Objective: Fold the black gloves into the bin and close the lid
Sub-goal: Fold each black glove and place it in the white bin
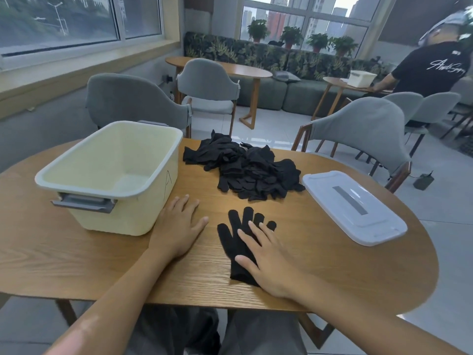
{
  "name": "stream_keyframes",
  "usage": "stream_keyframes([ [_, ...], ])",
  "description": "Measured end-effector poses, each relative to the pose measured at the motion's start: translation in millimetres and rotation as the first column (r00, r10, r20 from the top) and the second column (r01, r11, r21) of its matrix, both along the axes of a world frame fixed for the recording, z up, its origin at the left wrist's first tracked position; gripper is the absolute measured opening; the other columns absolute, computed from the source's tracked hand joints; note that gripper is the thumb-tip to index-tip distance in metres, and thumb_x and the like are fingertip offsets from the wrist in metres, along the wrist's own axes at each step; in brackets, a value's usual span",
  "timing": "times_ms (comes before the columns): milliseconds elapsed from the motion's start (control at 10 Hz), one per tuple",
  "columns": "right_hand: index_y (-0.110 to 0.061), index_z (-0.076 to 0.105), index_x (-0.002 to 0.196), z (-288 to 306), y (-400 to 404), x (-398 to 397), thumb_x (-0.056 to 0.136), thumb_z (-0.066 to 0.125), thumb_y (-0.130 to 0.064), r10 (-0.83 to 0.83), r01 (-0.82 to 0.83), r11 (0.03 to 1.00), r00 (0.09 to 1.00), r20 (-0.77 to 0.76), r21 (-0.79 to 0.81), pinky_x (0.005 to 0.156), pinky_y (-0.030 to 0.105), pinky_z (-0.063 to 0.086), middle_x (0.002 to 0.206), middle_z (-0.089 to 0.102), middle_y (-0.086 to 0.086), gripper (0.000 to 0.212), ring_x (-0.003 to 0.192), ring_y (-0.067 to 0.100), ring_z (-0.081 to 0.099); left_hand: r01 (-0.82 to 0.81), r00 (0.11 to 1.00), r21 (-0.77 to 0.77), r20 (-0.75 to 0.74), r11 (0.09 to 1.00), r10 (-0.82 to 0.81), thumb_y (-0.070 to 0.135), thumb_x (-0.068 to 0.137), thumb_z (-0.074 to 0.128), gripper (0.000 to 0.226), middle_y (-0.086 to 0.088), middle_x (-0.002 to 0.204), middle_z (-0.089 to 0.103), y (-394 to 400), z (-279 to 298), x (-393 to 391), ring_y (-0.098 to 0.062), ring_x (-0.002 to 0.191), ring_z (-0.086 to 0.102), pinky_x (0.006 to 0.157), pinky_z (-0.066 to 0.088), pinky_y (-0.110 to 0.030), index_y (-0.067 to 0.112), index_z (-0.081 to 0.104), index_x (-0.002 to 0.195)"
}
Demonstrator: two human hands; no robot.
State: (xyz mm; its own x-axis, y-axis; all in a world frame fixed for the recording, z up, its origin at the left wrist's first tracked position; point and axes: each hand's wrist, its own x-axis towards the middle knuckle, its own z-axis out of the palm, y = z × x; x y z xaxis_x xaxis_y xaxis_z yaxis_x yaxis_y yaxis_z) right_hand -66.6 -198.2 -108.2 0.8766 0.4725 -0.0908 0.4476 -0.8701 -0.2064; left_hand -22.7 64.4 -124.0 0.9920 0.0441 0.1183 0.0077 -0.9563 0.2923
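One black glove (pixel 231 239) lies spread flat on the wooden table (pixel 332 265), fingers pointing away from me. My right hand (pixel 266 260) presses flat on its right half with straight fingers. My left hand (pixel 176 226) rests flat on the bare wood to the left of that glove, beside the bin. The cream bin (pixel 110 175) stands open and empty at the left, with a grey handle facing me. A pile of black gloves (pixel 245 167) sits in the middle of the table behind my hands. The white lid (pixel 353 206) lies flat on the table at the right.
Grey chairs (pixel 358 126) stand around the far side of the table. Behind them are more tables, a sofa and potted plants by the windows. A person in a black shirt (pixel 430 70) sits at a table at the far right.
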Motion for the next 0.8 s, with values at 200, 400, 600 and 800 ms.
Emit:
stream_keyframes([
  [200,-0.035,0.034,0.152,17,-6,30,0.099,0.028,-0.065,-0.048,0.035,0.985,0.996,0.074,0.171,0.121,0.036,0.021,0.159,0.025,-0.013,0.061,0.149,0.006,0.014,-0.005,1.000,-0.010,0.007,1.000,0.005,0.068,0.097,0.031,0.069,0.004,0.166,0.020,-1,0,0,-0.019,0.154,0.014,0.123,0.020,-0.043,0.033,0.028,0.157],
  [400,-0.024,0.062,0.122,34,-15,109,0.101,0.051,-0.033,-0.327,0.229,0.887,0.925,0.194,0.401,0.097,0.030,0.046,0.117,0.061,-0.010,0.025,0.114,0.009,0.052,-0.018,1.000,-0.033,0.005,0.999,0.018,0.068,0.097,0.031,0.069,0.004,0.167,0.018,-1,1,1,-0.019,0.155,0.011,0.124,0.018,-0.043,0.033,0.026,0.157],
  [600,-0.019,0.061,0.122,43,-44,186,0.097,0.062,-0.024,-0.601,0.477,0.738,0.786,0.144,0.477,0.095,0.039,0.053,0.121,0.063,-0.001,0.026,0.113,0.019,0.058,-0.023,0.999,-0.045,0.022,0.999,0.024,0.067,0.097,0.033,0.069,0.005,0.166,0.020,-3,0,2,-0.018,0.154,0.013,0.124,0.019,-0.042,0.033,0.028,0.157],
  [800,-0.020,0.067,0.098,31,-54,205,0.098,0.062,-0.025,-0.601,0.522,0.735,0.797,0.059,0.433,0.079,0.034,0.052,0.090,0.064,-0.006,0.007,0.091,0.019,0.063,-0.024,1.000,-0.046,0.018,0.999,0.025,0.067,0.097,0.032,0.068,0.005,0.167,0.018,-2,1,2,-0.018,0.154,0.011,0.124,0.017,-0.042,0.034,0.027,0.157],
])
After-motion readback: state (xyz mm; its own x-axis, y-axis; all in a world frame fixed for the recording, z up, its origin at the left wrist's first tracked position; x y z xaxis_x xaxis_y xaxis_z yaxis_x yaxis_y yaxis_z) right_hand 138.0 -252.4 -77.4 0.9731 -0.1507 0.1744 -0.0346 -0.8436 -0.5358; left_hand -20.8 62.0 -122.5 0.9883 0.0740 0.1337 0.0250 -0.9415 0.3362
